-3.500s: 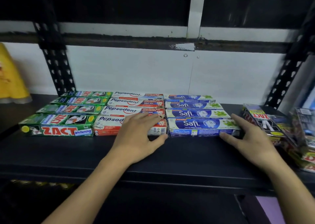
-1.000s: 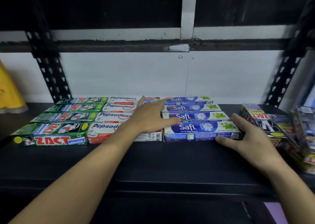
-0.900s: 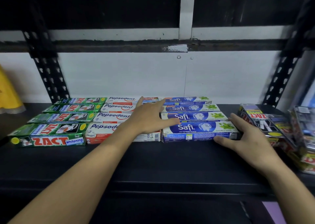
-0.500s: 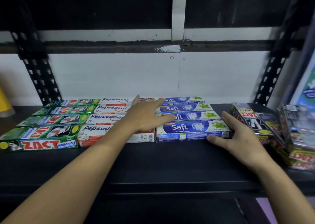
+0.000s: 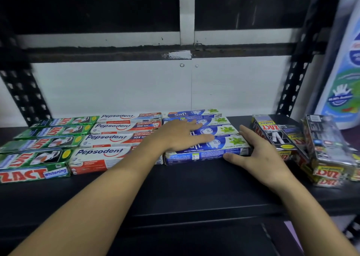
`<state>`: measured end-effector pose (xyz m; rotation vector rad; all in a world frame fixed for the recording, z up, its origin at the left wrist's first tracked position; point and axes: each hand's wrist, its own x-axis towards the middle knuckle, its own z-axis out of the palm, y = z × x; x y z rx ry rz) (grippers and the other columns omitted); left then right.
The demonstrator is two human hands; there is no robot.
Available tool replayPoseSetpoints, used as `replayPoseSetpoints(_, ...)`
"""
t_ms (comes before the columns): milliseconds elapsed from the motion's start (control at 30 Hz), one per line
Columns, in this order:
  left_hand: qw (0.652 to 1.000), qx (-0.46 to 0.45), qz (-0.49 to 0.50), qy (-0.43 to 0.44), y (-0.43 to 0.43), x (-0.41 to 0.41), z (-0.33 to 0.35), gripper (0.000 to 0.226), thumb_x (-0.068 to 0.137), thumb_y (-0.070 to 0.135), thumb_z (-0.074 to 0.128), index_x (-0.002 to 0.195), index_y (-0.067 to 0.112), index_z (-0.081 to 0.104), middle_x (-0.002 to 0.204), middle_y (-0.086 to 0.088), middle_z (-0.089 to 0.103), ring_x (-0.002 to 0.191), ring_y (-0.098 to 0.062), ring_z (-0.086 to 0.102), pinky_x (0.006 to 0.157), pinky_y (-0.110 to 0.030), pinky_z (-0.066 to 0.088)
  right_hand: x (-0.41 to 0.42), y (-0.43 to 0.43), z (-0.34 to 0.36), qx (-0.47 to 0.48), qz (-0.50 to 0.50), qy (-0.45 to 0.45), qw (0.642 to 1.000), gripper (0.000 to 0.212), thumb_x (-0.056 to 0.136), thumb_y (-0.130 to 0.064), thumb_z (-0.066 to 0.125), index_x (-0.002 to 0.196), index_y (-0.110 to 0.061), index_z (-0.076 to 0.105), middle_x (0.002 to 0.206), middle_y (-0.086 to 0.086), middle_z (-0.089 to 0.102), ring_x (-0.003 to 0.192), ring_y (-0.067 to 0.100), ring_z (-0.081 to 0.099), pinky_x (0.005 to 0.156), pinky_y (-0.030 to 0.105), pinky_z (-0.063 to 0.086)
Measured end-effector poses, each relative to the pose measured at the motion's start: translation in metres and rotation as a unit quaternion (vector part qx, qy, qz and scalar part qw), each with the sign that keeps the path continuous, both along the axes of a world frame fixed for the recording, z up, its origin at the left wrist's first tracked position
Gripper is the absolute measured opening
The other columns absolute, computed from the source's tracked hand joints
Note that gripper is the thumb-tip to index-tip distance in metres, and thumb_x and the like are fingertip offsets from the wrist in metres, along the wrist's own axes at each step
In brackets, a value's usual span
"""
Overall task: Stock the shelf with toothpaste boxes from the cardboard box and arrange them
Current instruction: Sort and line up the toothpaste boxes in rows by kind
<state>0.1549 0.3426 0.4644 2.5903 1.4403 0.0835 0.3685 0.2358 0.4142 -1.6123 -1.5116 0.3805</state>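
On the black shelf [image 5: 185, 179] lie three side-by-side columns of toothpaste boxes: green Zact boxes [image 5: 37, 158] at the left, white-and-red Pepsodent boxes [image 5: 113, 138] in the middle, blue Safi boxes [image 5: 220, 138] at the right. My left hand [image 5: 179, 137] rests flat, fingers spread, on top of the Safi boxes. My right hand [image 5: 259, 154] presses against the right end of the front Safi box [image 5: 204, 155], thumb along its front lower edge. The cardboard box is not in view.
A loose pile of black-and-silver Zact Smokers boxes [image 5: 292, 137] sits at the right, just beyond my right hand. A large white-and-blue bottle [image 5: 342, 76] stands at the far right. Perforated black uprights [image 5: 292, 80] flank the bay against a white back wall.
My left hand has slid right, from the Pepsodent boxes onto the Safi boxes. My right hand stays at the right end of the front Safi box. The view has shifted right.
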Motion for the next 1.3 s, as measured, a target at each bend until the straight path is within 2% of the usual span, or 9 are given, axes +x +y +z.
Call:
replayPoseSetpoints(333, 0.999, -0.015, 0.034, 0.007, -0.009, 0.013, 0.008, 0.092, 0.076, 0.09, 0.025, 0.153, 0.041, 0.023, 0.163, 0.012, 0.015, 0.151, -0.024, 0.014, 0.118, -0.049, 0.015, 0.0, 0.0, 0.0, -0.002, -0.001, 0.005, 1.0, 0.1, 0.067, -0.039, 0.088, 0.151, -0.027, 0.035, 0.141, -0.014, 0.052, 0.117, -0.002, 0.048, 0.098, 0.018, 0.035)
replayPoseSetpoints(633, 0.999, -0.007, 0.017, -0.036, 0.001, 0.0, -0.001, 0.1, 0.063, 0.099, 0.025, 0.149, 0.047, 0.03, 0.161, 0.018, 0.018, 0.15, -0.018, 0.018, 0.118, -0.047, 0.017, -0.001, 0.0, 0.001, 0.0, 0.001, 0.009, 1.0, 0.099, 0.068, -0.037, 0.088, 0.151, -0.025, 0.036, 0.14, -0.013, 0.053, 0.114, -0.004, 0.047, 0.097, 0.016, 0.033)
replayPoseSetpoints(900, 0.999, -0.003, 0.026, -0.038, -0.001, -0.003, 0.0, 0.099, 0.063, 0.1, 0.026, 0.146, 0.048, 0.035, 0.16, 0.014, 0.026, 0.148, -0.022, 0.023, 0.118, -0.05, 0.022, 0.001, 0.0, -0.002, 0.003, 0.0, 0.007, 1.0, 0.1, 0.066, -0.039, 0.088, 0.151, -0.025, 0.036, 0.141, -0.013, 0.052, 0.115, -0.002, 0.048, 0.097, 0.018, 0.035)
replayPoseSetpoints(1100, 0.998, 0.0, 0.02, -0.054, -0.012, -0.006, 0.006, 0.096, 0.068, 0.096, 0.032, 0.148, 0.044, 0.034, 0.16, 0.014, 0.026, 0.148, -0.021, 0.024, 0.117, -0.047, 0.024, 0.001, 0.002, -0.002, 0.005, -0.003, 0.005, 1.0, 0.101, 0.066, -0.039, 0.088, 0.151, -0.024, 0.036, 0.144, -0.011, 0.051, 0.123, 0.0, 0.049, 0.103, 0.02, 0.036)
replayPoseSetpoints(1300, 0.991, 0.06, 0.013, -0.115, -0.055, -0.027, 0.011, 0.081, 0.081, 0.078, 0.048, 0.151, 0.044, 0.027, 0.161, 0.015, 0.021, 0.148, -0.016, 0.019, 0.118, -0.036, 0.018, 0.001, 0.003, -0.002, 0.005, -0.009, -0.018, 1.0, 0.102, 0.066, -0.043, 0.087, 0.152, -0.023, 0.035, 0.146, -0.009, 0.05, 0.133, 0.009, 0.046, 0.109, 0.025, 0.036)
